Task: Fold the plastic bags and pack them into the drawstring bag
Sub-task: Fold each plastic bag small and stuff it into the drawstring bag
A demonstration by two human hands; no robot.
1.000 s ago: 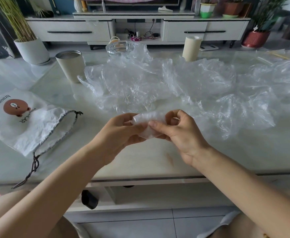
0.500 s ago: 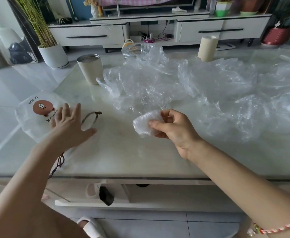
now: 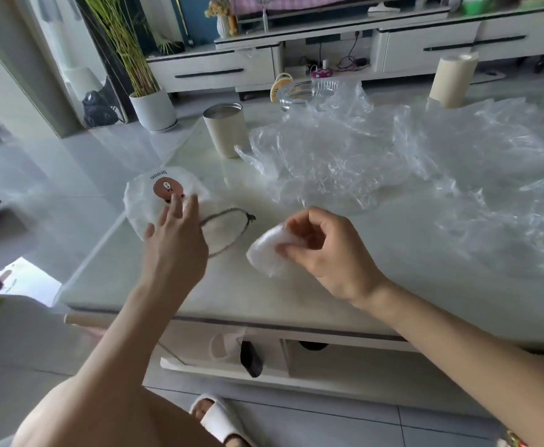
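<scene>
Since half a second ago the left hand (image 3: 174,243) has gone further over the white cloth drawstring bag with a brown bear print (image 3: 141,201). Its fingers are spread, and blur hides whether they touch it. The right hand (image 3: 328,256) pinches the small folded clear plastic bag (image 3: 264,253) above the pale marble table (image 3: 264,295), now nearer to the dark cord loop (image 3: 249,217). The long axis of this bag runs from upper right to lower left. Its free end is at lower left, and fingers cover the other end.
</scene>
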